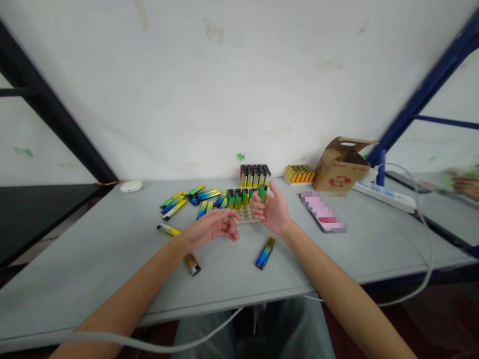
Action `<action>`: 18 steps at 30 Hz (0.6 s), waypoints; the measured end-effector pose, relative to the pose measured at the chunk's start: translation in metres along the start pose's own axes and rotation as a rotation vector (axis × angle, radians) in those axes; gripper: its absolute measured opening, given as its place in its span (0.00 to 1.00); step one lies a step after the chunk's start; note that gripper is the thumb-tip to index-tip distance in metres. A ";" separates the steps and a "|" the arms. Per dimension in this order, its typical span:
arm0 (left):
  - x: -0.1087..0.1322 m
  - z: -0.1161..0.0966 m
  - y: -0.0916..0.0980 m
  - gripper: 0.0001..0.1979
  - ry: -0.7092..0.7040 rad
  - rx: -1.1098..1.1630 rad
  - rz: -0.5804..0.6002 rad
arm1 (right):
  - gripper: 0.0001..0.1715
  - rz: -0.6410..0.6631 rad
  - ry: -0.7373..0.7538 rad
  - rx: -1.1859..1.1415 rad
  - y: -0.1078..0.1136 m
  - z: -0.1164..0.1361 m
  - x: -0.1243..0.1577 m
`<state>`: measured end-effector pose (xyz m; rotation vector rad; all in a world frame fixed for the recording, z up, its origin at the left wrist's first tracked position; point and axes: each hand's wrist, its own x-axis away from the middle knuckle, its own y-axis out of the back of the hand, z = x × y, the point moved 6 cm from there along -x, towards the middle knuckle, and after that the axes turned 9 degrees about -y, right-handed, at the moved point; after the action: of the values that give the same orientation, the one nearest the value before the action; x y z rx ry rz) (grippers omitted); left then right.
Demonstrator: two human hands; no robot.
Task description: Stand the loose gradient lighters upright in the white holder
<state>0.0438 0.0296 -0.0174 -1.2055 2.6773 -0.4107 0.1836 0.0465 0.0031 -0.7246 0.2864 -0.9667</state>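
A person's right grip point(276, 214) holds a green lighter point(263, 193) roughly upright between thumb and fingers at the right end of a slotted tray point(246, 215) on the tabletop point(232, 279), while the left grip point(215, 227), loosely curled and apparently holding nothing, hangs near the tray's left end. With upright lighters point(238, 199) just left of the right grip and 1 blue-gold lighter point(265, 253) lying nearer the person, the step appears to be filling slots; the next move likely calls for aligning the held lighter's base with 1 bare slot.
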 end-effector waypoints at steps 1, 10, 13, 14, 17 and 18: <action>-0.001 -0.002 0.001 0.17 -0.015 0.007 -0.013 | 0.34 0.009 -0.021 -0.010 0.000 0.000 0.000; -0.001 -0.007 0.001 0.17 -0.049 -0.003 -0.037 | 0.40 -0.097 -0.060 0.015 0.012 -0.003 -0.004; -0.001 -0.005 0.003 0.17 -0.038 -0.026 -0.034 | 0.40 -0.111 -0.064 0.006 0.012 -0.003 -0.003; -0.001 -0.005 0.003 0.18 -0.036 -0.034 -0.029 | 0.40 -0.117 -0.065 0.005 0.012 -0.003 -0.003; -0.001 -0.003 0.004 0.18 -0.030 -0.054 -0.016 | 0.39 -0.144 -0.057 0.006 0.012 -0.002 -0.003; -0.001 -0.003 0.004 0.19 -0.028 -0.060 -0.017 | 0.38 -0.151 -0.054 0.006 0.012 -0.002 -0.003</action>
<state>0.0407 0.0336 -0.0158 -1.2418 2.6749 -0.3157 0.1888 0.0520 -0.0066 -0.7732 0.1836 -1.0885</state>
